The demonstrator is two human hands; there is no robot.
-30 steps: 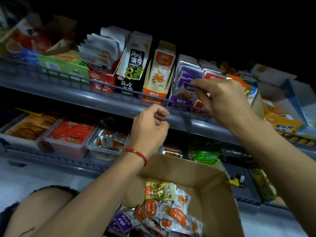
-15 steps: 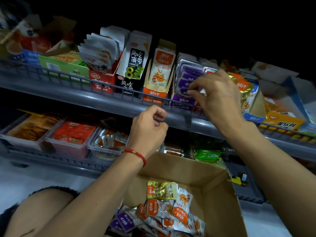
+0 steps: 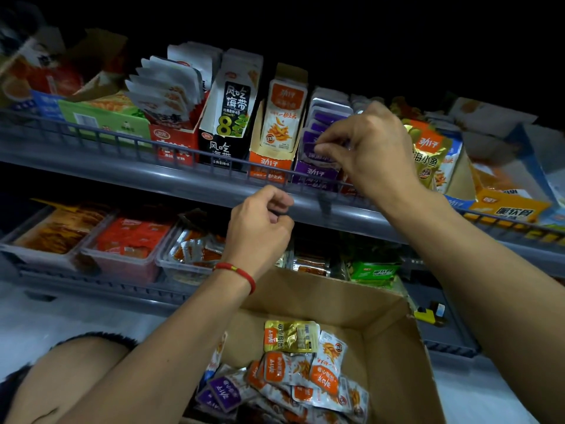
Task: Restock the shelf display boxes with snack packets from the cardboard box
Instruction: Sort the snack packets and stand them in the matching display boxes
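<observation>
Right grip (image 3: pixel 371 148) pinches a purple packet (image 3: pixel 321 148) in its display box (image 3: pixel 315 175); left grip (image 3: pixel 263 221) curled, empty.

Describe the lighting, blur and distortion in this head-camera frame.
Head view: dim, background above the top shelf black; wide-angle bend curves its rail; far-left boxes smeared; right hand at the purple display box and packets in the cardboard box are fairly sharp.

Dim scene, lit from near the camera: forearms, both hands and the cardboard box (image 3: pixel 394 356) interior catch most light, bkgd above the top shelf falls to black. Glare on foil packets in the clear tubs (image 3: pixel 183 264). Wide-angle bend at edges; far left & right shelf ends soft, smeared. Slight blur overall.
</observation>
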